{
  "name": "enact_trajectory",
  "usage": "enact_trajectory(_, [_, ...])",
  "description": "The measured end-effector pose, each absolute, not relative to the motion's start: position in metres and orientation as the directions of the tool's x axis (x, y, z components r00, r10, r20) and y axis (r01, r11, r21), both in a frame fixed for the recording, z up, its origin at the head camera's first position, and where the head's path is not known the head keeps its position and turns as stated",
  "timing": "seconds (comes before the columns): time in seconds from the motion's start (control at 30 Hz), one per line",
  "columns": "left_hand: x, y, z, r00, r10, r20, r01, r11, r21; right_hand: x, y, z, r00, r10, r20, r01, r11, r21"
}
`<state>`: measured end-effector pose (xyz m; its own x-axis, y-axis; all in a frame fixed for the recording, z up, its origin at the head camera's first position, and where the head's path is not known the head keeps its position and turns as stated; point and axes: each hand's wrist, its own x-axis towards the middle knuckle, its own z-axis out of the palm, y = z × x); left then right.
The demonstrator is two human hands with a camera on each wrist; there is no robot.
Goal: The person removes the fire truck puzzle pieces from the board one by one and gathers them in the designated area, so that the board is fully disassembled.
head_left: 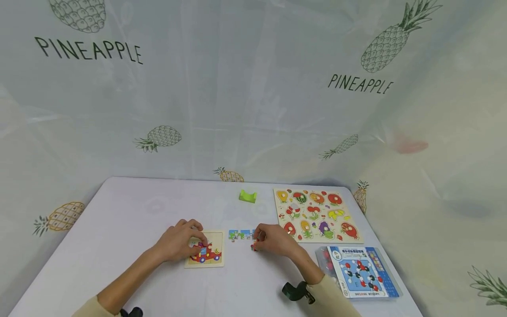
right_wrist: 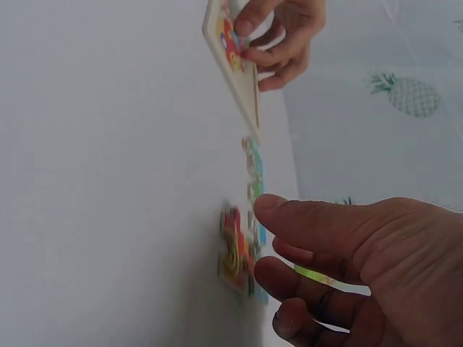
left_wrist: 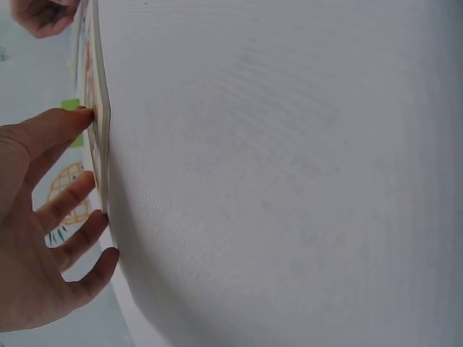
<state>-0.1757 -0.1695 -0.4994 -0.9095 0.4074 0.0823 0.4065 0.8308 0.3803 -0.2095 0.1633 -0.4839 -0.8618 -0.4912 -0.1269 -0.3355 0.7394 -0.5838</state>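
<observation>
R hand (head_left: 273,240) is pinching a red pc (right_wrist: 235,246) narrowly btwn thumb and fingers, as far as the blur lets me tell — the pc is sitting right at the fingertips, on or just above the table (head_left: 178,293); can't say which. L hand (head_left: 178,242) is reaching over the puzzle board (head_left: 215,238) w/ loosely spread fingers, tips touching the board and its truck pic (head_left: 205,254), so it isn't gripping anything tightly. The board is lying on the table under those fingers; the truck pic is filling its lower part, while the upper part is showing mostly pale.

Step in hand, prob.: fitting puzzle pcs — L hand steadying the board or what's in it, R hand handling a loose pc. Next move is likely calling for a firm pinch on the red pc, turning it to match the truck pic, carrying it left over the board and pressing it flat; L hand should be clearing the spot w/o nudging anything.

Farther out, blue-and-green pcs (head_left: 239,234) are lying in a row btwn board and R hand, partly hidden by its fingers. A green stand (head_left: 247,197) is sitting beyond them, toward the back. Off to the right a fruit board (head_left: 324,207) is lying, w/ a boxed molecule set (head_left: 362,273) just nearer the person. Behind everything a pineapple-print curtain (head_left: 253,101) is hanging.
</observation>
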Motion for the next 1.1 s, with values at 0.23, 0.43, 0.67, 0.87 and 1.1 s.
enact_trajectory(0.23, [-0.177,-0.173,-0.498,-0.893,0.443,0.077,0.437,0.817,0.377,-0.212,0.123,-0.484,-0.839,-0.530,-0.123,-0.361,0.712,-0.603])
enact_trajectory(0.43, [-0.179,-0.174,-0.498,-0.895,0.443,0.058,0.431,0.821,0.374,-0.211,0.083,-0.489,-0.803,-0.582,-0.125,-0.408,0.691,-0.596])
enact_trajectory(0.67, [-0.177,-0.173,-0.499,-0.905,0.423,0.054,0.411,0.832,0.373,-0.208,0.052,-0.499,-0.774,-0.621,-0.121,-0.469,0.692,-0.549])
enact_trajectory(0.87, [-0.175,-0.174,-0.498,-0.905,0.421,0.056,0.410,0.832,0.374,-0.201,0.044,-0.502,-0.786,-0.603,-0.138,-0.457,0.716,-0.528])
enact_trajectory(1.1, [-0.175,-0.174,-0.494,-0.910,0.412,0.049,0.397,0.832,0.387,-0.199,0.042,-0.497,-0.770,-0.623,-0.137,-0.478,0.705,-0.523])
